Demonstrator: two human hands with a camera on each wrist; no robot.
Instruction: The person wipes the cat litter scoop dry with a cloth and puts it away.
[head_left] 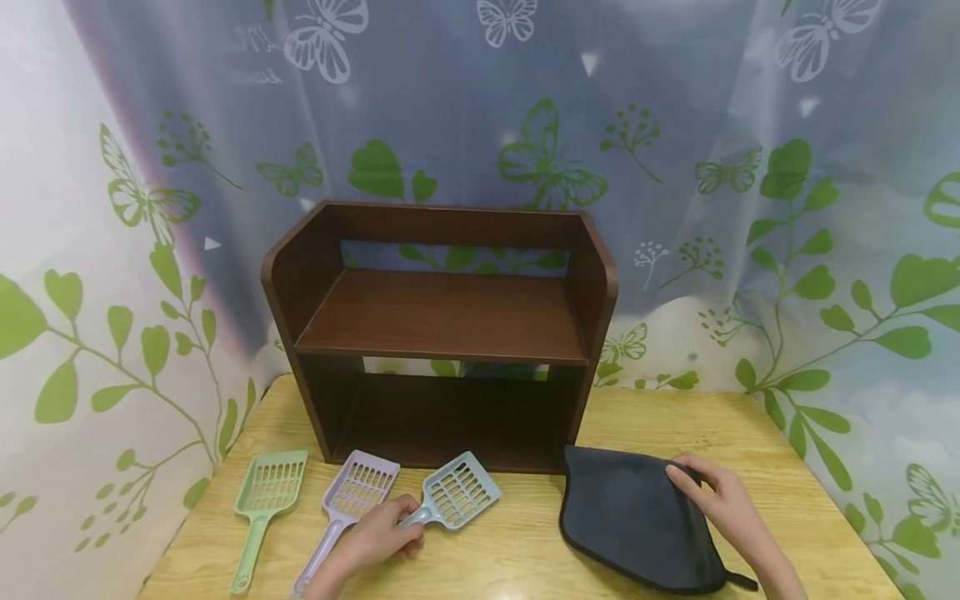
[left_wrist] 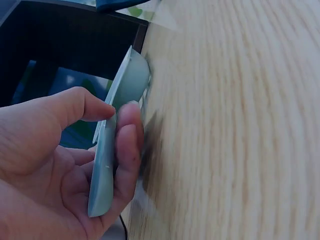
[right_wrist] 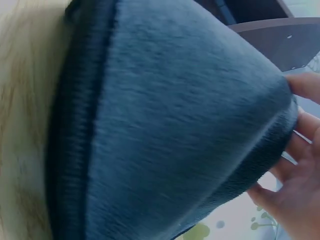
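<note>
My left hand (head_left: 381,533) grips a light blue litter scoop (head_left: 459,492) by its handle, low over the wooden table, its slotted head pointing away to the right. In the left wrist view the thumb and fingers close round the scoop's handle (left_wrist: 102,170). On the right, my right hand (head_left: 718,498) pinches the upper right edge of a dark grey cloth (head_left: 633,517) with black trim and a small loop. The right wrist view shows the fuzzy cloth (right_wrist: 185,115) lifted into a fold, with the fingertips at its edge.
A dark brown two-tier shelf (head_left: 450,315) stands at the back of the table (head_left: 517,558). Left of the blue scoop lie a lavender litter scoop (head_left: 333,521) and a green litter scoop (head_left: 257,533). A curtain (head_left: 465,100) with butterflies and leaves hangs behind and at both sides.
</note>
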